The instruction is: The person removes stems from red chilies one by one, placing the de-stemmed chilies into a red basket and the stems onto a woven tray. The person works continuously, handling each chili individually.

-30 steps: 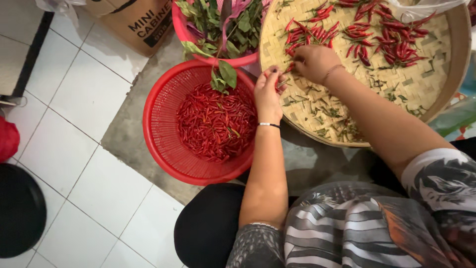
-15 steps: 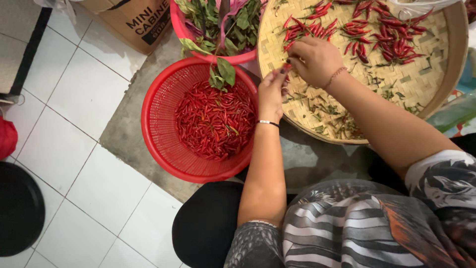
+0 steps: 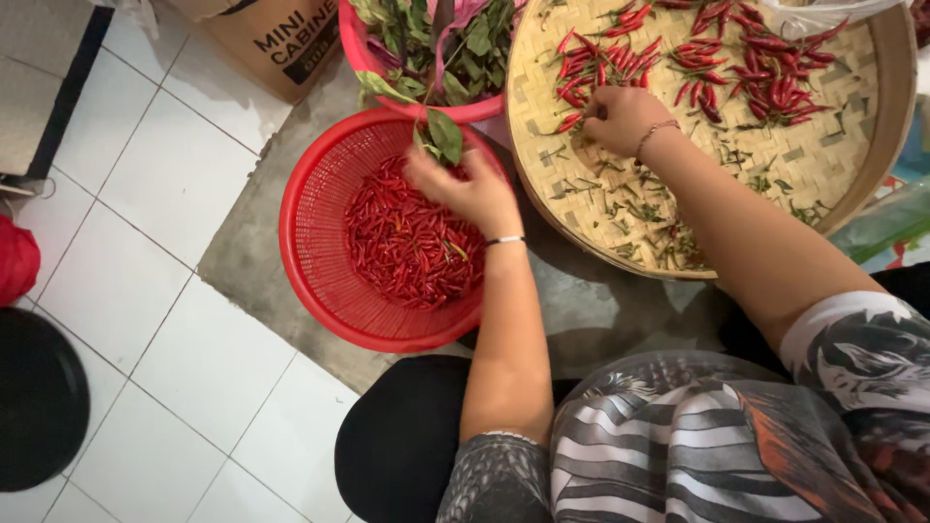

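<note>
Left hand [image 3: 465, 189] now over red basket [image 3: 310, 242] chillies [image 3: 412, 242]

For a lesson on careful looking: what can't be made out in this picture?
- Head view: what the left hand holds over the red basket; its fingers are blurred.
- What the right hand pinches; the fingers curl under.
- Woven tray: far rim cut off by the top edge.
</note>
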